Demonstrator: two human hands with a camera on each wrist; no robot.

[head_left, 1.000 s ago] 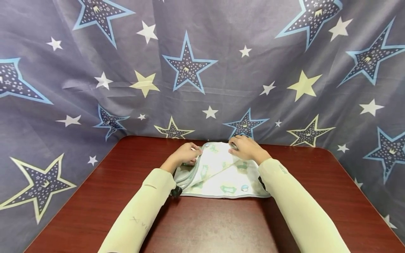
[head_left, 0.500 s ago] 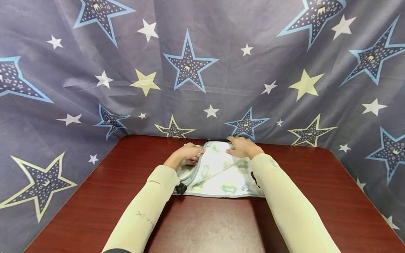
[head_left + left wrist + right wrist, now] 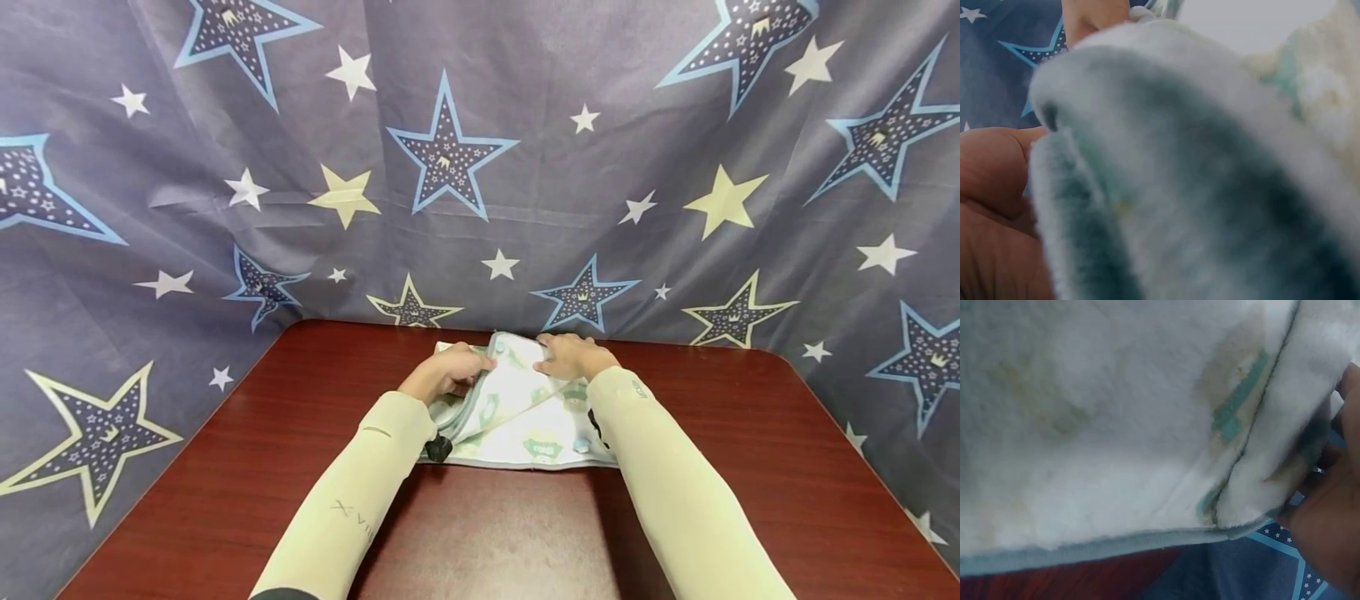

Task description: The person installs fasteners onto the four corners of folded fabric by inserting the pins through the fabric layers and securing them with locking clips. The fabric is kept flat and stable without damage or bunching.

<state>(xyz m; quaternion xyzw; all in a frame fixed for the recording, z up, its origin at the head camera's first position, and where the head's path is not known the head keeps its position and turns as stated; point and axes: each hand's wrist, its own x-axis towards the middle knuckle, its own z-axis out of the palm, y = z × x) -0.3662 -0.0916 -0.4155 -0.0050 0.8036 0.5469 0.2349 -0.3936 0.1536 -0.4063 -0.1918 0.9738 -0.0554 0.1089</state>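
Observation:
A fleecy white towel with green and blue prints and grey-blue edging lies partly folded near the table's far edge. My left hand pinches the edge of its raised flap on the left side, thumb on top. At the far right of the flap, my right hand grips the towel with its thumb on the near face; the other fingers are behind it. In the left wrist view a thick, blurred fold of towel hides much of the hand. The right wrist view shows the towel's corner beside the right hand's fingers.
The towel lies on a dark red wooden table. Behind the table hangs a grey-blue curtain printed with stars, close to the far edge. A small black object sits at the left cuff.
My left hand has shifted slightly right with the flap's edge, narrowing the flap. My right hand has moved a little left, and its fingers have curled down over the far edge.

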